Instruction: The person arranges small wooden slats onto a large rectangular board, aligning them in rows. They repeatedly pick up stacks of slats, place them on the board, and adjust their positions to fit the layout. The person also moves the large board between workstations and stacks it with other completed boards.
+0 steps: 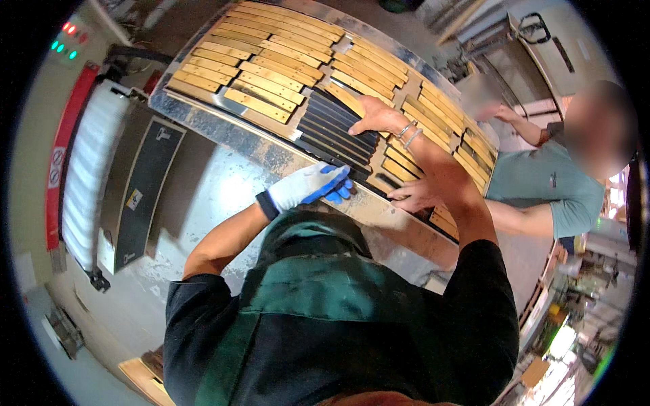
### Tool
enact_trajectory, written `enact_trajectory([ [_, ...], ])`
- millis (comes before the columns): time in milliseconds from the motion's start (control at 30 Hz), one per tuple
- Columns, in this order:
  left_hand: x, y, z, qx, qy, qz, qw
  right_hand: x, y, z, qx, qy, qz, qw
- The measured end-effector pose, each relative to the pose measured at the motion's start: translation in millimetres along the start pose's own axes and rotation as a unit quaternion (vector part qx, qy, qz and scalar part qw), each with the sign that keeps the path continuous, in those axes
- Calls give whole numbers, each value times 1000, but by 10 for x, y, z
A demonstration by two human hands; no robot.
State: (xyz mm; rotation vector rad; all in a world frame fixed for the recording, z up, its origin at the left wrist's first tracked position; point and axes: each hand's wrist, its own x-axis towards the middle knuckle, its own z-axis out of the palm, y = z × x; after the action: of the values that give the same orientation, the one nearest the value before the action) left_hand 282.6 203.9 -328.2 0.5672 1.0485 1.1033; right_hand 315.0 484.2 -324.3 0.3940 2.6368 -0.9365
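Note:
A large board (267, 159) carries rows of yellow wooden slats (272, 86) set in black-edged slots. Near its front middle lies a bank of dark, ribbed strips (332, 125). My right hand (376, 116), bare with metal bangles at the wrist, reaches over these strips; its thumb and fingers are spread, the thumb over the dark strips and the fingers by a slat. In a white glove with blue palm, my left hand (308, 185) is at the board's near edge, fingers curled together. Whatever is inside them is hidden.
A co-worker in a grey-green shirt (548, 183) stands to the right, one hand (414, 195) at the board's near edge beneath my right forearm. At the left is a machine with a red frame (68, 155), a white roller-like cover (98, 159) and a dark panel (149, 193).

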Motion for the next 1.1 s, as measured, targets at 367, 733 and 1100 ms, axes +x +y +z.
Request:
enact_trajectory([
  [367,327,363,-846,728,2,330,601,-108,-160,-96,-155,175,70,970],
  [733,404,475,-913,710,-23,331,621,-171,212,52,-49,253,107,960],
  [1100,393,477,-824,738,-13,263,621,-177,246,183,-99,197,-22,975],
])
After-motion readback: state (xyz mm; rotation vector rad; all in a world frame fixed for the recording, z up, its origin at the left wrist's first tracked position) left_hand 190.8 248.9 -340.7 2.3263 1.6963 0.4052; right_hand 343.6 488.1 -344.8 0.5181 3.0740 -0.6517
